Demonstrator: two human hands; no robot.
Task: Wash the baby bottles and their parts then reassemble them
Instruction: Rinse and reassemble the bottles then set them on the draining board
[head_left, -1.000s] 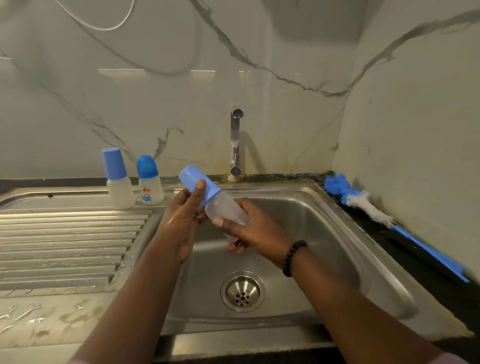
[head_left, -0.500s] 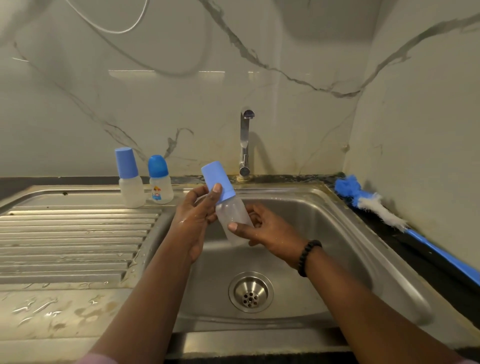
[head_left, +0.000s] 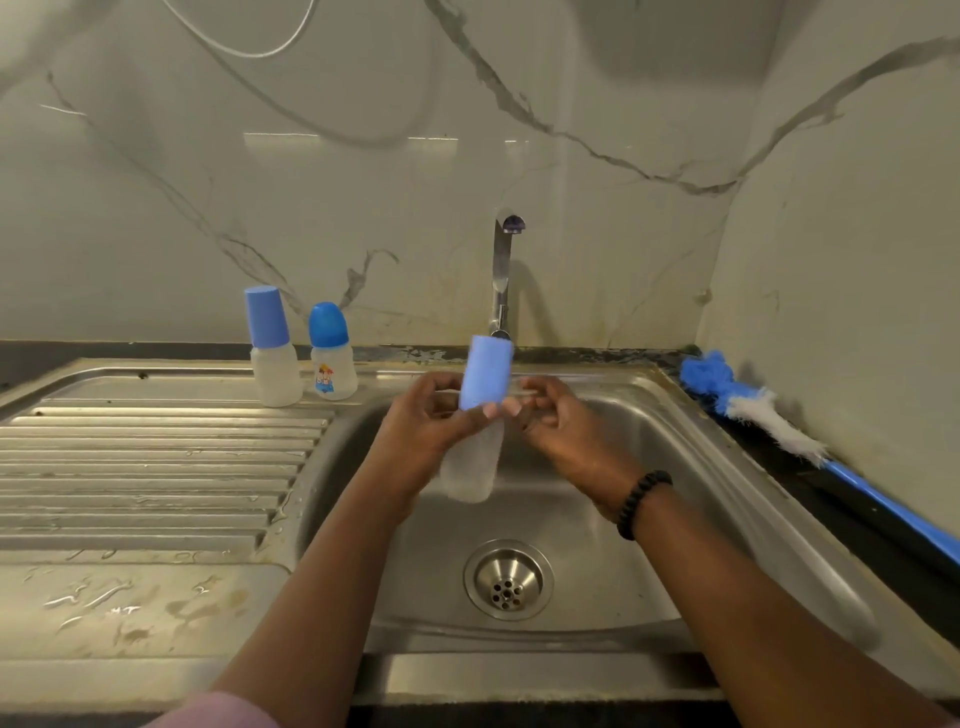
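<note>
Over the sink basin (head_left: 675, 467) I hold a baby bottle (head_left: 470, 467) nearly upright, clear body down and light blue cap (head_left: 485, 371) on top. My left hand (head_left: 426, 434) grips it from the left at the neck, thumb at the cap's lower edge. From the right, my right hand (head_left: 563, 434) pinches the same spot, thumb in front and fingers behind the cap. Two more capped bottles stand on the drainboard's back edge: a tall-capped one (head_left: 274, 353) and a round-capped one with a cartoon print (head_left: 332, 358).
The faucet (head_left: 501, 270) stands right behind the held bottle, with no water running. A blue and white bottle brush (head_left: 753, 410) lies on the dark counter at the right wall. The ribbed drainboard (head_left: 156, 467) on the left is wet. The drain (head_left: 508, 579) sits below my hands.
The bottle has swung from tilted left to nearly upright. My right hand has left the bottle's body and come up to the neck beside my left thumb.
</note>
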